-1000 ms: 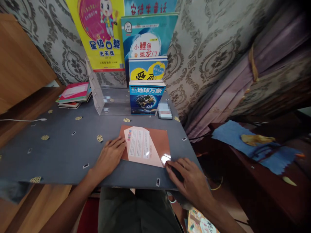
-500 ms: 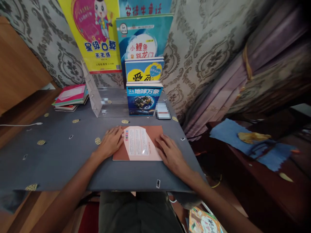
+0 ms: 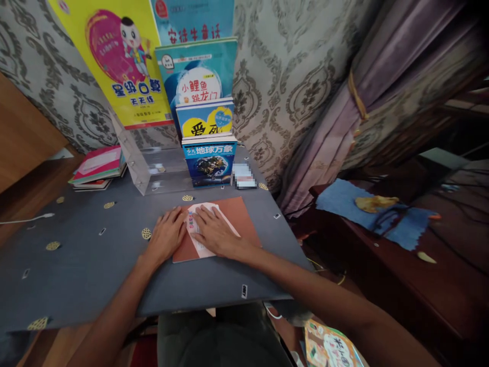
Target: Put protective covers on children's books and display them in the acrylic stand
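A thin brown and pale pink book [image 3: 244, 219] lies flat near the front of the grey patterned tablecloth [image 3: 114, 270]. My left hand [image 3: 168, 234] rests over its left edge, fingers stretched out. Flat on the book's cover, left of its middle, is my right hand [image 3: 216, 232], fingers spread and covering much of the printed white panel. Neither hand grips anything. Behind the book stands a clear acrylic rack [image 3: 135, 163] with several books upright in its right part, a blue earth book [image 3: 210, 165] in front.
A large yellow workbook [image 3: 114, 66] stands at the rack's left. Stacked books [image 3: 97, 165] lie at the back left, near a white cable [image 3: 26, 220]. To the right, a blue cloth [image 3: 336, 204] lies on a dark red surface. An orange book [image 3: 332, 346] is below the table edge.
My right hand has moved left from the book's right edge onto its cover. My left hand stays at the left edge. The view has shifted a little.
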`<state>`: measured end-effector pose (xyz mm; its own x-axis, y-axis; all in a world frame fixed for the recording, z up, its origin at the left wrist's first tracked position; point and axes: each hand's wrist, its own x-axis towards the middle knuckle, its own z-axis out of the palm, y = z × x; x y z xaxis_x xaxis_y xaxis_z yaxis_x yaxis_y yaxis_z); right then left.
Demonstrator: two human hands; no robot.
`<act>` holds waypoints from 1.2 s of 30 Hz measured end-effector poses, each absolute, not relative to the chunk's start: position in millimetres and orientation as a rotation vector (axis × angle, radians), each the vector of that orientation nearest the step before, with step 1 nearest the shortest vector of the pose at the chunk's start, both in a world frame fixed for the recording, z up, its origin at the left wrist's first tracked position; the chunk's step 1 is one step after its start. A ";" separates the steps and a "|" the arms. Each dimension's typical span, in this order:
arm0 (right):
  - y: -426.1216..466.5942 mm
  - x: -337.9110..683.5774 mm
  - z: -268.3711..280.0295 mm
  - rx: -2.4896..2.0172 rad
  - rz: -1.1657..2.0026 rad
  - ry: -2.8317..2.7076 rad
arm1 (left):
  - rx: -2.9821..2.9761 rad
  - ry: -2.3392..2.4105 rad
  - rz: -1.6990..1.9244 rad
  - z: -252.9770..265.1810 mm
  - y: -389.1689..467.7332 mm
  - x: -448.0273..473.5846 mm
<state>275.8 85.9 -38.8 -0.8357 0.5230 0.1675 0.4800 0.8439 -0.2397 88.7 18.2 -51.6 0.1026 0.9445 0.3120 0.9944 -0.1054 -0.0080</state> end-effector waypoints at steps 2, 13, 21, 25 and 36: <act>90.8 279.3 -42.8 -0.799 0.268 -2.797 | -2.166 -1.943 -0.364 -51.8 18.1 88.9; 132.6 352.2 -53.5 -1.269 0.182 -2.602 | -2.166 -2.003 -0.304 -47.5 17.3 91.6; 129.2 349.5 -54.1 -1.276 0.177 -2.587 | -2.281 -1.970 -0.179 -37.4 19.0 95.5; 128.4 348.7 -54.7 -1.295 0.180 -2.584 | -2.276 -1.986 -0.152 -32.7 16.2 100.5; 125.2 347.2 -53.0 -1.309 0.183 -2.579 | -2.493 -1.827 -0.301 -23.0 -35.9 138.1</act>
